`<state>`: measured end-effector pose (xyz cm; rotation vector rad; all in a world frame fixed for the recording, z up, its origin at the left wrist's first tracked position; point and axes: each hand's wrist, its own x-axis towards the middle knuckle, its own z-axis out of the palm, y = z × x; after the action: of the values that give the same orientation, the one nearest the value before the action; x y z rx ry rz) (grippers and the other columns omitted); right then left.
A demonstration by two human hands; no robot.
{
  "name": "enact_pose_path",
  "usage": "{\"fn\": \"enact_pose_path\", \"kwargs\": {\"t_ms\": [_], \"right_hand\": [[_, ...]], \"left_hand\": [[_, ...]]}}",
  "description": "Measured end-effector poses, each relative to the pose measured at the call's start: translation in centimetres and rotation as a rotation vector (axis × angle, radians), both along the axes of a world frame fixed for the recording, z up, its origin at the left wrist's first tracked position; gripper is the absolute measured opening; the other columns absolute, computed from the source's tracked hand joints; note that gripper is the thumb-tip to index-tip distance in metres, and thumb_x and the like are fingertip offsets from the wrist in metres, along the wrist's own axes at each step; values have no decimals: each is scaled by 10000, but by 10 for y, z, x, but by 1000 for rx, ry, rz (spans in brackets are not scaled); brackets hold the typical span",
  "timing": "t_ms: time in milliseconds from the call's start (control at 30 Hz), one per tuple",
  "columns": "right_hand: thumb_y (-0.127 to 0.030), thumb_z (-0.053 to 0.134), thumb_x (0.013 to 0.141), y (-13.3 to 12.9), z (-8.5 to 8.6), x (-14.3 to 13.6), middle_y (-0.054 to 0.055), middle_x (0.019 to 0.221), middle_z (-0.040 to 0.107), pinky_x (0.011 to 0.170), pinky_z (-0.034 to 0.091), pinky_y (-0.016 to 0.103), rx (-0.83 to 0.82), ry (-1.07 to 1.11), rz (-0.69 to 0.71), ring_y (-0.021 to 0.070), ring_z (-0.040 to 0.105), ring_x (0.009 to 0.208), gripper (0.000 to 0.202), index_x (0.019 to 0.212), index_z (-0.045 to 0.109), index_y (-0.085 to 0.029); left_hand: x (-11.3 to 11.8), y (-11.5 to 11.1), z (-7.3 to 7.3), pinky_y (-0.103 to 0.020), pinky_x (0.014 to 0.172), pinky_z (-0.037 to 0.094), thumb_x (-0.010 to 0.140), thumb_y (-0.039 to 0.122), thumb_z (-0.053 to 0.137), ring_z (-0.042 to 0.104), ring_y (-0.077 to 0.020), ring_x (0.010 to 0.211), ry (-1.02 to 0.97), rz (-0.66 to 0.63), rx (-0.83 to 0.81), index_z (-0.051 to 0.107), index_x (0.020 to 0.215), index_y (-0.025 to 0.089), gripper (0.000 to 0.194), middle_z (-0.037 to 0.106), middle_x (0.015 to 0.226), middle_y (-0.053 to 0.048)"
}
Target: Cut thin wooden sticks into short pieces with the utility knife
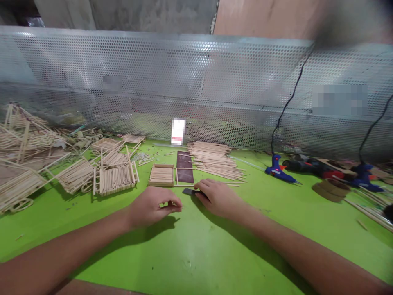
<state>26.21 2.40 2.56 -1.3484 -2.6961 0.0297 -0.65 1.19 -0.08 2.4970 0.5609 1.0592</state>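
Blue glue gun (280, 171), perforated metal screen (215, 82)

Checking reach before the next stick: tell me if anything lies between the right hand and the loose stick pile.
Nothing visible does. The right hand rests on a small dark tool; bare green table separates it from the stick pile.

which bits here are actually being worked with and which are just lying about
In hand: left hand pinching a thin stick; right hand on a small dark tool.

Lying about: stick pile, dark mat, small stick panel, blue glue gun, finished stick frames.
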Motion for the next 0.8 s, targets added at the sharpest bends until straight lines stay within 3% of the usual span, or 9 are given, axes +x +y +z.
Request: {"fn": "enact_pose_path", "kwargs": {"t_ms": [67,133,233,300,500,800], "right_hand": [[-298,492,1067,-6,3,-3,131,1117,717,857,504,421,7,114,47,271,642,1017,265,1192,674,-149],[-352,490,1080,-18,8,-8,131,1150,715,852,534,426,-87,257,96,253,651,1001,289,1212,665,-163],[-396,485,1089,-37,14,-18,79,1107,723,821,541,378,-306,372,197,207,665,932,286,1208,658,-201],[-376,509,1076,-45,15,-24,64,1061,720,772,519,337,-358,402,234,194,656,891,252,1164,662,-197],[-356,455,1092,-43,8,-27,44,927,698,714,457,297,-399,429,150,180,619,806,274,1044,664,-185],[-302,412,1098,-34,4,-25,28,839,676,675,419,294,-349,416,103,174,586,740,298,969,656,-190]], "left_hand": [[0,-2,-2,-242,652,638,994,236,688,747,-119,708,-15,-19,-95,779,980,181,108,802,843,-18],[2,-3,-3,-222,619,627,1010,272,666,735,-104,688,-32,-46,-109,782,964,197,146,795,820,-5],[4,-4,0,-221,608,591,1010,336,667,700,-110,708,-48,-43,19,787,942,199,194,768,805,-16],[5,-4,4,-227,620,567,994,355,688,680,-123,731,-49,-33,107,796,943,188,205,752,814,-36],[4,-4,8,-221,639,543,1036,305,631,677,-120,719,13,-18,220,791,1065,177,207,768,857,-48],[-1,5,3,-224,621,582,1042,317,625,709,-111,675,36,108,338,774,979,182,210,790,807,-14]]}}
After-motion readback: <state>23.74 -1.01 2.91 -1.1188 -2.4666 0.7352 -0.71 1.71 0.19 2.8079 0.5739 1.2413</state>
